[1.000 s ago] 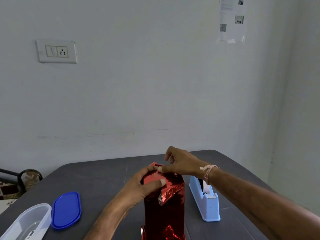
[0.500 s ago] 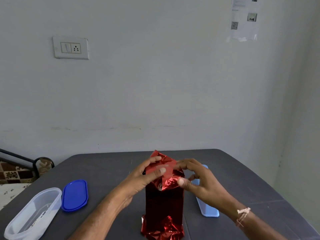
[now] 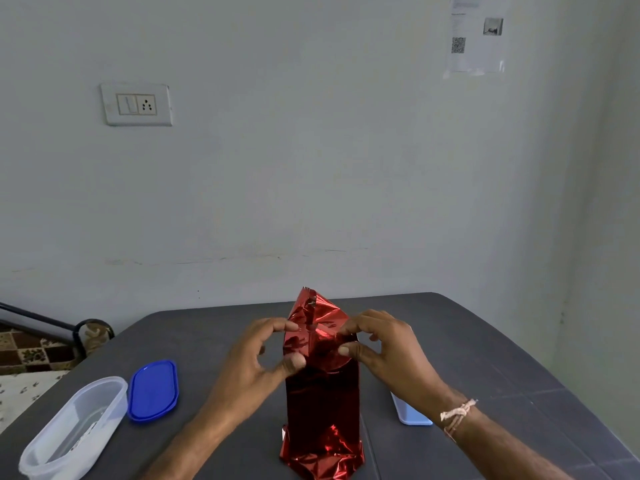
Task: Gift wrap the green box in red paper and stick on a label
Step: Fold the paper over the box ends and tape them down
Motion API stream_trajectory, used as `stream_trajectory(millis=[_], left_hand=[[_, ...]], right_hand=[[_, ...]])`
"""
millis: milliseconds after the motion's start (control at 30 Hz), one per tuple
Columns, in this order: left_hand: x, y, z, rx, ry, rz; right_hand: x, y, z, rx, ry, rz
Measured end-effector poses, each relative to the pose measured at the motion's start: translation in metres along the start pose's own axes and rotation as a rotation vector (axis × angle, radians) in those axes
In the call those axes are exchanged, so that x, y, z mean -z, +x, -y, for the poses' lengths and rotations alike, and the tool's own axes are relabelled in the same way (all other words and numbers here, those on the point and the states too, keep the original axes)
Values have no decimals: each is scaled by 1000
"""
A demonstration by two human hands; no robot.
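The box (image 3: 322, 407) stands upright at the table's (image 3: 485, 341) 6 o'clock; our left hand (image 3: 254, 363) pinches the paper (image 3: 317, 323) peak at 9 o'clock, our right hand (image 3: 393, 353) at 3; the paper looks light, slippery, crease-prone; best held by its folds.

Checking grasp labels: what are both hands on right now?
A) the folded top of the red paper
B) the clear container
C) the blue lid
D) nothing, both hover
A: the left hand and the right hand each pinch the red paper at its folded top end, thumb and fingers curled onto it from either side.
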State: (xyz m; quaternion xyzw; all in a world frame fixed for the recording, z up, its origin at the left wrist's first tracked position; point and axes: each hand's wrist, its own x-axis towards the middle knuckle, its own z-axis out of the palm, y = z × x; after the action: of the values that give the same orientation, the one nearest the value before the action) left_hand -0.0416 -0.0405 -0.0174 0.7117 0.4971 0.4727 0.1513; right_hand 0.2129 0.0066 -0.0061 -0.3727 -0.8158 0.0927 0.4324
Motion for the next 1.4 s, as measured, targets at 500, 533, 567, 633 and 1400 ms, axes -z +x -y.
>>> stream_trajectory(millis=[500, 533, 567, 633, 1400], left_hand=[[-11, 19, -17, 105, -78, -121], [-12, 20, -16, 126, -98, -126], [-13, 20, -16, 141, -123, -135], [-15, 22, -13, 175, -177, -152], [-27, 47, -9, 494, -484, -47]], right_hand=[[-3, 14, 16, -122, 36, -71], [-4, 15, 16, -135, 15, -77], [-5, 17, 17, -153, -3, -83], [-7, 21, 18, -209, -18, -95], [-17, 41, 18, -382, -22, -5]])
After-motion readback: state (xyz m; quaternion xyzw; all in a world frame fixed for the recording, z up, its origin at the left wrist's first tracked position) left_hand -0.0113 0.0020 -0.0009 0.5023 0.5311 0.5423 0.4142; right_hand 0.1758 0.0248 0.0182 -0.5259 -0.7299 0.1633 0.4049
